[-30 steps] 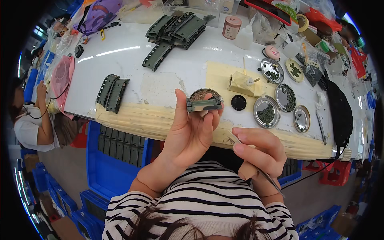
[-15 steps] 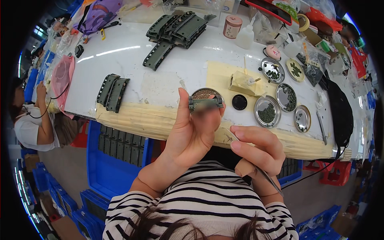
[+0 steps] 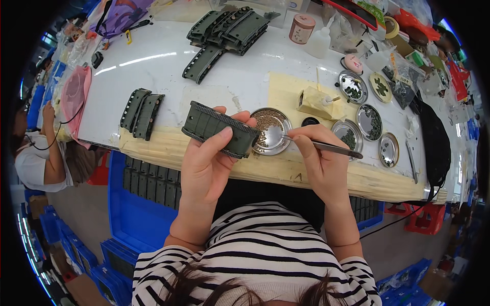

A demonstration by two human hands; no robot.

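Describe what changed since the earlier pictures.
The left hand moved its dark green curved piece left, broad face turned to the camera, revealing more of the round metal dish of tan grains. The right hand brought slim metal tweezers forward to that dish. Both grips remained; two dark green curved pieces farther left stayed put.

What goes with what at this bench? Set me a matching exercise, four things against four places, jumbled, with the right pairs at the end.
Things:
1. Tweezers
2. Dark green piece with ribbed edges
3. Blue crate
4. Pink tin

Places:
A. Below the near edge of the white table
B. Held in the left hand
C. Standing beside the white squeeze bottle
D. Held in the right hand

Right pairs: 1-D, 2-B, 3-A, 4-C.
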